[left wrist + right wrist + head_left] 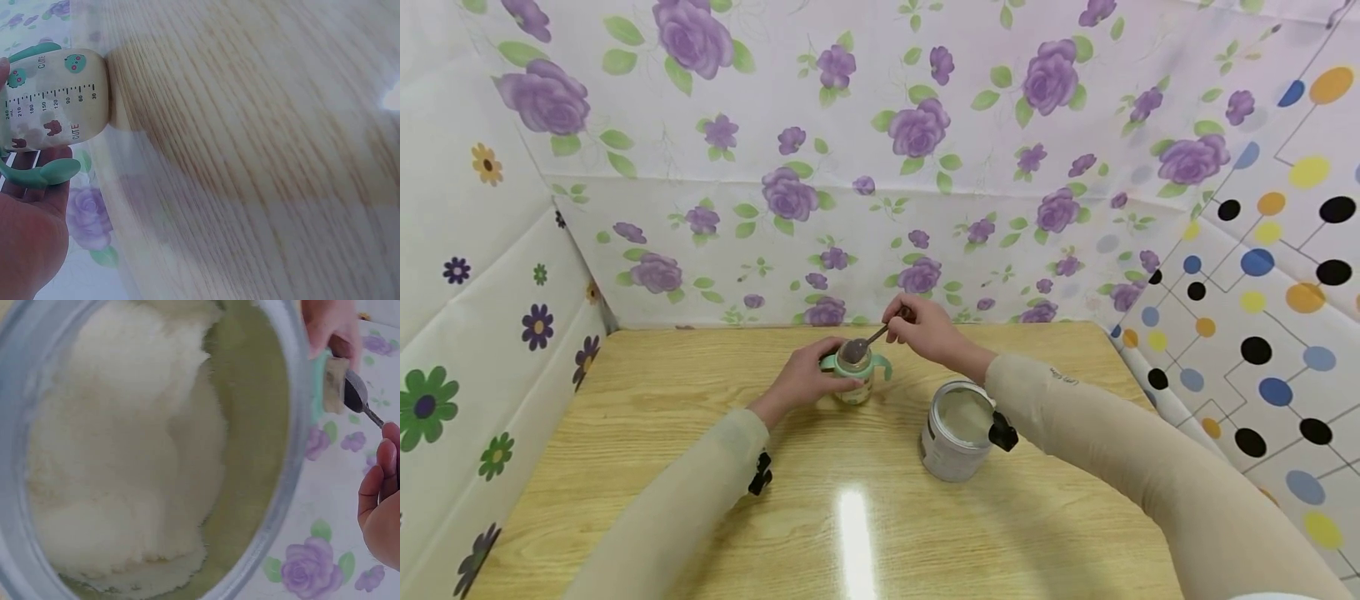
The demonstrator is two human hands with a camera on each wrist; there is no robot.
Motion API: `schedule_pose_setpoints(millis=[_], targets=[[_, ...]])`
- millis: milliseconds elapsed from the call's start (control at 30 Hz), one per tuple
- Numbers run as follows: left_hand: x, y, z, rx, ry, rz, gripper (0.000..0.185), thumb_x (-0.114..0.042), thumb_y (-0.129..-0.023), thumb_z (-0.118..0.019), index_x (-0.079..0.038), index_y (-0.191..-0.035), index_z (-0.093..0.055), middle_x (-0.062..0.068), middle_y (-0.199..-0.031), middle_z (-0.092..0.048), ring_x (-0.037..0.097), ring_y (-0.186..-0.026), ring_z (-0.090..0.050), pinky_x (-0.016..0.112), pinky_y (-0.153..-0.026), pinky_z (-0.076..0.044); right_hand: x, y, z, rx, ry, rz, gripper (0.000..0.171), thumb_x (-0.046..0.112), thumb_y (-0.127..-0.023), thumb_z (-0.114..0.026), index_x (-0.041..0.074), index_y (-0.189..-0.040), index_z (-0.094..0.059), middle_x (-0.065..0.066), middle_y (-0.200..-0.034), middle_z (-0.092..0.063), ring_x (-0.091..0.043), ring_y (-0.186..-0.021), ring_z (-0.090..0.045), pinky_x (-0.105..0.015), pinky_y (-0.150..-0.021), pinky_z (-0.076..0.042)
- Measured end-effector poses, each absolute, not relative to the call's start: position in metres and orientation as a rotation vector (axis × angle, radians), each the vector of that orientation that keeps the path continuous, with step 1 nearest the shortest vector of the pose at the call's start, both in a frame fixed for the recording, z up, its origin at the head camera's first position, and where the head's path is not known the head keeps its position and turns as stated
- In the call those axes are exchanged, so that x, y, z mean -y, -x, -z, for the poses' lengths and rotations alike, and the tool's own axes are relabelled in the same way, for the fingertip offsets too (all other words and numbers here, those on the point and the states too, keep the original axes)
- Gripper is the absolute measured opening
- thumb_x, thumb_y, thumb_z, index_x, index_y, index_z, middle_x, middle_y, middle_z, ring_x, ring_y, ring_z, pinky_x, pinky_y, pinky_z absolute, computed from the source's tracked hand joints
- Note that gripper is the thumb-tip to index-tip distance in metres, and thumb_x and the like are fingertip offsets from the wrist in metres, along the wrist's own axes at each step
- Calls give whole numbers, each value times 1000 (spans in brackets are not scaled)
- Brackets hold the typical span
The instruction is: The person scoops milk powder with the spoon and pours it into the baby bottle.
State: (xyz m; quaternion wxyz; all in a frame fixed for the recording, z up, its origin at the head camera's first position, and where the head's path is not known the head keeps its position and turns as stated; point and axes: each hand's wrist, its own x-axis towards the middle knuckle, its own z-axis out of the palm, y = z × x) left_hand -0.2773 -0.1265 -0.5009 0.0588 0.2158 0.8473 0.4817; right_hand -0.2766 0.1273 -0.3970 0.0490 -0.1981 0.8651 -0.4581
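Your left hand [801,377] grasps the bottle [855,377] to steady it; your right hand [925,329] pinches the spoon [861,346], its bowl over the bottle mouth beyond your fingertips.

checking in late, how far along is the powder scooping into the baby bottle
Done: the silver tin of white powder stands open on the wooden table. In hand: the left hand grips the green-handled baby bottle, and the right hand holds a metal spoon over its mouth. Left: capping it; no lid shows.
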Motion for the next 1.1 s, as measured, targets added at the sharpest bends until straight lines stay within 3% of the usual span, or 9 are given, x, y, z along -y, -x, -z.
schedule_pose_setpoints(millis=[200,467,667,1100], targets=[[125,277,503,-2559,-639,-1452,67,-35,-85,-94,-20,-144,-65,2,-131,-71,24,-120,-66,49,-104,-55,-141,274,389,-2395,460,1766,16,5,-107,-53,-3,-112,-66,-7,-88,-72,-17,-80,-69,-26,-75,-57],[124,277,504,-2560,-646,-1446,72,-31,-86,-94,-18,-149,-61,4,-137,-69,27,-124,-64,52,-107,-53,-179,256,375,-2005,243,2075,20,15,-115,-50,-1,-119,-60,-2,-94,-75,-14,-83,-68,-23,-78,-58],[123,277,502,-2567,-645,-1441,73,-31,-85,-94,-18,-149,-61,4,-138,-68,27,-125,-64,51,-109,-52,-219,231,364,-1779,121,2262,21,13,-115,-49,4,-112,-67,-3,-91,-77,-11,-80,-68,-23,-77,-59],[126,276,498,-2546,-659,-1459,71,-32,-86,-93,-19,-148,-62,4,-137,-68,27,-124,-64,52,-108,-52,-283,179,397,-2005,159,2034,23,20,-115,-53,1,-109,-66,0,-86,-74,-11,-76,-66,-25,-76,-59]])
